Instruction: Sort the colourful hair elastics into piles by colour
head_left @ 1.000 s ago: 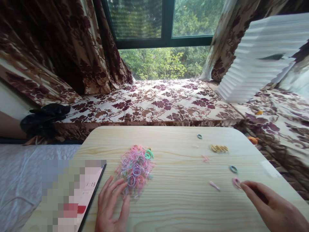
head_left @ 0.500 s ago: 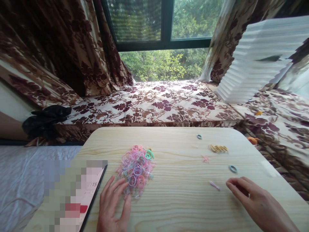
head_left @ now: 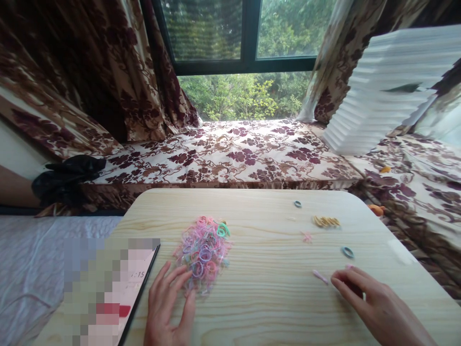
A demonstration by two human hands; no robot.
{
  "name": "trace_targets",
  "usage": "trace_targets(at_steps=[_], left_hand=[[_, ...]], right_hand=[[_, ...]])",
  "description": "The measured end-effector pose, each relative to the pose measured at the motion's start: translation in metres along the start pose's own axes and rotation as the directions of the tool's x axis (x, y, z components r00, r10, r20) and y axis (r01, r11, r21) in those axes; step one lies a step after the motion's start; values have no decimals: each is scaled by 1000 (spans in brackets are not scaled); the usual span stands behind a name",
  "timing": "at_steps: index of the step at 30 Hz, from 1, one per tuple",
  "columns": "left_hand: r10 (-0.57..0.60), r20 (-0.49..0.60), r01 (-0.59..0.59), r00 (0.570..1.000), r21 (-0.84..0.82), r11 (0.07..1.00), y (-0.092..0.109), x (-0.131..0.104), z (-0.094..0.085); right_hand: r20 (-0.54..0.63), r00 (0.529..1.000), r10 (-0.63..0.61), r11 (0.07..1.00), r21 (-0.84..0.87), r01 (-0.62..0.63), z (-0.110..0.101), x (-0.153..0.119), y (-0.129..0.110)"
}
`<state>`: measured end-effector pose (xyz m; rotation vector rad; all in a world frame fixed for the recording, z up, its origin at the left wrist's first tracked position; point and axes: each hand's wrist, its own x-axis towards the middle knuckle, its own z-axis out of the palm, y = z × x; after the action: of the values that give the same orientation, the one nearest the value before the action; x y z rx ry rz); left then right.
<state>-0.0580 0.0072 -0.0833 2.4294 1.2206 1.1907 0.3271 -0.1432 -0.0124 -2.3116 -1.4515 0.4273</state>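
A heap of small elastic hair bands (head_left: 205, 254), mostly pink, purple and clear, lies left of centre on the table. My left hand (head_left: 169, 302) rests at its near left edge, fingers spread, fingertips touching the bands. On the right, my right hand (head_left: 367, 293) is low over the table with thumb and index finger pinched together. A bit of pink (head_left: 349, 266) shows just behind its fingers; whether they hold it I cannot tell. Just left of the fingertips lies a pale pink-purple band (head_left: 320, 277). A blue-grey band (head_left: 347, 252) lies beyond that hand.
Farther back are a row of yellow bands (head_left: 326, 221), a small pink cluster (head_left: 307, 237) and another grey-blue band (head_left: 297, 204). A tablet-like device (head_left: 139, 283), partly blurred out, lies at the left. Beyond the wooden table (head_left: 259, 298) is a floral-covered window seat (head_left: 234, 158).
My right hand has shifted slightly left, closer to the pale pink-purple band, and a bit of pink now shows behind its fingers. My left hand has stayed at the heap.
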Motion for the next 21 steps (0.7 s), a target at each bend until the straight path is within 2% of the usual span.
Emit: trace_targets(at_steps=[8, 17, 21], left_hand=[[1, 8, -1, 1000, -1, 1000, 2, 2, -1], [-8, 8, 8, 1000, -14, 1000, 5, 3, -2], [-24, -2, 24, 1000, -14, 1000, 9, 4, -2]], right_hand=[[40, 999, -32, 999, -7, 32, 0, 2, -7], [-102, 993, -67, 997, -33, 64, -7, 2, -15], [-121, 986, -118, 992, -66, 111, 6, 0, -7]])
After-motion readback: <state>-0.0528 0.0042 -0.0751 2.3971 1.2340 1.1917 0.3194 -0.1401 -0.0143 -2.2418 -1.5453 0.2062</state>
